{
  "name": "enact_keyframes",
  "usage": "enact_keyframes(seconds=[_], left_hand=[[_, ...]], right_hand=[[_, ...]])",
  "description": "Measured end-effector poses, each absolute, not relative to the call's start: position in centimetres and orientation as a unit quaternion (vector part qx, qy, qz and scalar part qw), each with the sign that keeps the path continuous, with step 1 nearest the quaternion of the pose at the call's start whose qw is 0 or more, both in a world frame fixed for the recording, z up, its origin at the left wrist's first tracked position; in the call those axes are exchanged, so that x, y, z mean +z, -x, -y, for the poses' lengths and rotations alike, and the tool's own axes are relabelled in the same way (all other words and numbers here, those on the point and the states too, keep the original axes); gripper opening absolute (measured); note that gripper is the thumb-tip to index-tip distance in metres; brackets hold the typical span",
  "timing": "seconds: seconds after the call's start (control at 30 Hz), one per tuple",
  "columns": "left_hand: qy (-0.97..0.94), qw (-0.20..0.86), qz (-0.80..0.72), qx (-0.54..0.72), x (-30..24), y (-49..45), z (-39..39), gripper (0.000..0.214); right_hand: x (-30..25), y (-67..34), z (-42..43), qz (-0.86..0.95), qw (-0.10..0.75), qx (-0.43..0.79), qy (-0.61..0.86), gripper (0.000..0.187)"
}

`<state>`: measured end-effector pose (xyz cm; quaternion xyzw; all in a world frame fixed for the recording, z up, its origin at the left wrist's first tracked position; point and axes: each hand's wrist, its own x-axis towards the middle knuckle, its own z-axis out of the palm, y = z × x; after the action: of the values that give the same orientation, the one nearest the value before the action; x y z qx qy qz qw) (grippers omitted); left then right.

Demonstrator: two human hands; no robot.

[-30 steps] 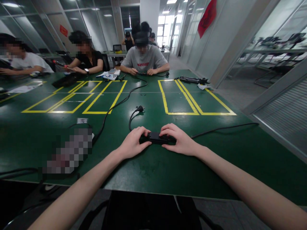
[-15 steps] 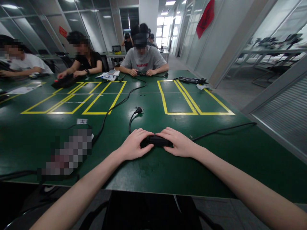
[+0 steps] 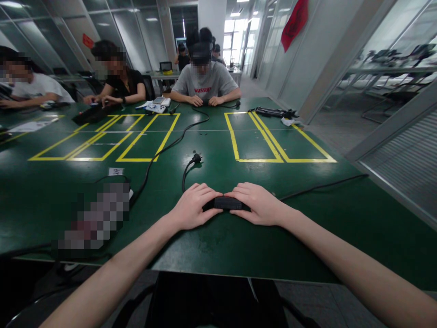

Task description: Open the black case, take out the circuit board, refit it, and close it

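Between my two hands a black power adapter (image 3: 228,203) lies level at the green table top. My left hand (image 3: 195,207) grips its left end, thumb on the near side and fingers on the far side. My right hand (image 3: 258,205) holds the right end in the same way, covering it. A short cord with a black plug (image 3: 196,158) curves out beyond my left hand onto the table. From behind my right hand a thin black cable (image 3: 317,187) runs off to the right.
A blurred-out object (image 3: 99,216) lies at the left with cables around it, near a small numbered label (image 3: 116,171). Yellow tape outlines (image 3: 259,161) mark the green table (image 3: 211,255). A folded black tripod (image 3: 275,112) lies at the far right. Several people sit across and left.
Both hands and the adapter have shifted slightly to the right. My right hand's fingers have slid a little right along it, and more of its middle shows.
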<state>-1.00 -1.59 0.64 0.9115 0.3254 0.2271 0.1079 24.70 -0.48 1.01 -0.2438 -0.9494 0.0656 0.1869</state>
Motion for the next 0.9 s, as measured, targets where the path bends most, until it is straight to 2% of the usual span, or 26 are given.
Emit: enact_keyframes(seconds=[0.23,0.4,0.47,0.57,0.63,0.8,0.9], left_hand=[[-0.912,0.078,-0.298,0.269,0.51,0.59,1.88,0.032],[-0.907,0.06,-0.299,0.291,0.44,0.46,2.02,0.031],[-0.903,0.066,-0.305,0.295,0.39,0.49,2.08,0.038],[-0.901,0.076,-0.312,0.29,0.29,0.56,2.18,0.065],[-0.903,0.085,-0.313,0.282,0.27,0.54,2.29,0.075],[-0.888,0.121,-0.334,0.292,0.38,0.24,2.59,0.046],[-0.885,0.118,-0.331,0.306,0.39,0.14,2.57,0.043]], right_hand=[[0.82,-24.65,0.51,0.95,0.199,0.009,0.241,0.037],[0.76,-24.59,0.67,0.944,0.218,-0.019,0.246,0.033],[0.85,-24.72,0.82,0.947,0.219,-0.052,0.23,0.034],[0.89,-25.06,1.08,0.943,0.228,-0.138,0.199,0.038],[0.82,-25.28,1.21,0.934,0.239,-0.187,0.19,0.038],[0.37,-25.39,1.09,0.923,0.259,-0.206,0.195,0.037],[0.12,-25.22,0.76,0.926,0.269,-0.16,0.209,0.036]])
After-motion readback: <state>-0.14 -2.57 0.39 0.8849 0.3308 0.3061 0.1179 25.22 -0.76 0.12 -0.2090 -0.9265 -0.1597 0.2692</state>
